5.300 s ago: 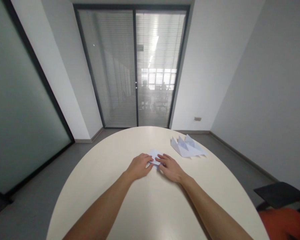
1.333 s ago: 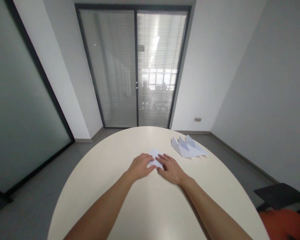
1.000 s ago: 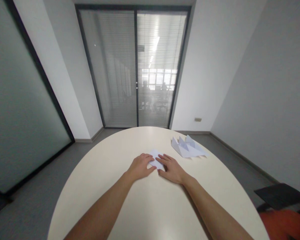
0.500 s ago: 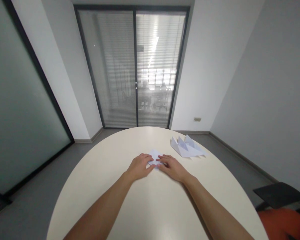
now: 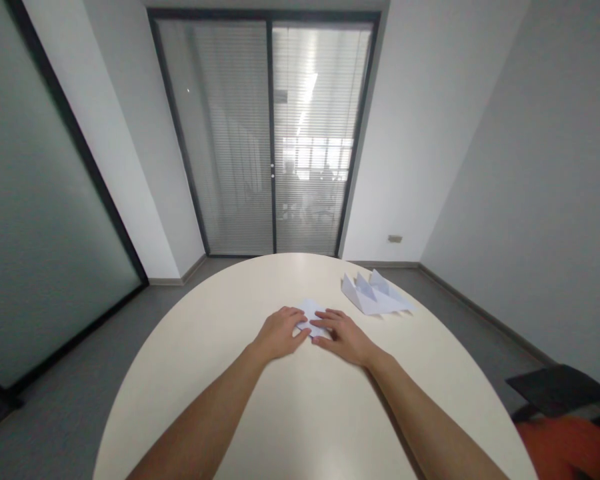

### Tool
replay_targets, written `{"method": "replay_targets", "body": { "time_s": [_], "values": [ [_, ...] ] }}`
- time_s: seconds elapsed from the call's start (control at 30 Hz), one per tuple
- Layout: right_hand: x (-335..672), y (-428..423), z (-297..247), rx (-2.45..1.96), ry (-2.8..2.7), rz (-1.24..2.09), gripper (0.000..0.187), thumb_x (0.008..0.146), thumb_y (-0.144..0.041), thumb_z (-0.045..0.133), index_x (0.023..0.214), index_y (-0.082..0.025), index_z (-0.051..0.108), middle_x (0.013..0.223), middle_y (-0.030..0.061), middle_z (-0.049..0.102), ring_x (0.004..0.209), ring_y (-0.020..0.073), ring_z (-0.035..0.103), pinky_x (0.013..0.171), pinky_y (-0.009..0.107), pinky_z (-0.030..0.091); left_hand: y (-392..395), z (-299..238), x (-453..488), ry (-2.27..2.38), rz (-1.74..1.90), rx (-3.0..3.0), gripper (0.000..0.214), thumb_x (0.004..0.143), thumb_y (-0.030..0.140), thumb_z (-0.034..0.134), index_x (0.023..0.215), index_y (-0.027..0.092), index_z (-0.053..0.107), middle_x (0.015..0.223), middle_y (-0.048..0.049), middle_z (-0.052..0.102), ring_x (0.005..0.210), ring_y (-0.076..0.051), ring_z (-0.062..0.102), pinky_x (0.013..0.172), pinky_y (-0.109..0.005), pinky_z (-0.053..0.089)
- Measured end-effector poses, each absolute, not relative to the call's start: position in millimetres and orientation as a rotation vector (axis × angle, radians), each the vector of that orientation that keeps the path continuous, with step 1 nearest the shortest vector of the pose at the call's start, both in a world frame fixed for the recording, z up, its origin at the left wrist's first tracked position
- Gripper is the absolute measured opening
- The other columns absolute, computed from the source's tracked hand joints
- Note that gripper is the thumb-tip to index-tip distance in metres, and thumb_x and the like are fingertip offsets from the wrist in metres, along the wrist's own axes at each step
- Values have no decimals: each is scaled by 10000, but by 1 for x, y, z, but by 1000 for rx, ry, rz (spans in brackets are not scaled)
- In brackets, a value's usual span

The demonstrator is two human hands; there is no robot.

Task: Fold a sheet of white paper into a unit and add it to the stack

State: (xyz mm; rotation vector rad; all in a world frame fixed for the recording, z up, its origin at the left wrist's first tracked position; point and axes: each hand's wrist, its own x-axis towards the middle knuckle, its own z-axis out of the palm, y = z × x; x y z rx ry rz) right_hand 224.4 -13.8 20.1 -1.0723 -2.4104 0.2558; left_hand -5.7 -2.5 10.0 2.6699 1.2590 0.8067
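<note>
soft daylight through the blinds [image 5: 300,133] — sharp centre, wide-angle bending at edges.

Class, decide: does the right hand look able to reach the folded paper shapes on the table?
Probably yes. The right hand lies flat on the small paper. The folded shapes sit just beyond it to the right, with only bare table between.

Small office meeting room. Glass doors [image 5: 273,133] with slatted blinds are showing a further lit room beyond, a frosted glass partition [image 5: 30,220] is forming the left wall, and a round pale table [image 5: 300,413] is standing on grey flooring [image 5: 55,400] beside a black chair [image 5: 555,390].
</note>
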Motion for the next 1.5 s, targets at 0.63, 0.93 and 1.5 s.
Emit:
{"method": "replay_targets", "body": {
  "time_s": [0.63, 0.93, 1.5],
  "values": [
    [206, -19, 23, -1325, -2283, 265, 377, 840, -318, 574, 1171, -212, 720, 1295, 107, 662, 1254, 279, 566, 1098, 469, 396, -5, 14, -4, 1278, 785, 2658, 275, 936, 391, 576, 1132, 232, 684, 1195, -50, 689, 1119, -221, 590, 1010, -360, 467],
    [210, -16, 18, -1292, -2322, 197, 404, 891, -429, 566, 1189, -192, 703, 1323, 115, 641, 1266, 306, 542, 1107, 474, 388, -2, 13, -1, 1338, 771, 2639, 281, 991, 391, 485, 1089, 227, 691, 1135, -46, 709, 1079, -206, 611, 970, -340, 475],
    [215, -10, 14, -1243, -2292, 281, 374, 1009, -395, 403, 1078, -237, 735, 1208, 57, 714, 1234, 254, 584, 1115, 426, 395, 0, 13, -2, 1464, 678, 2684, 326, 1033, 324, 373, 1029, 219, 682, 1013, -45, 727, 958, -204, 649, 856, -312, 489]
  ]
}}
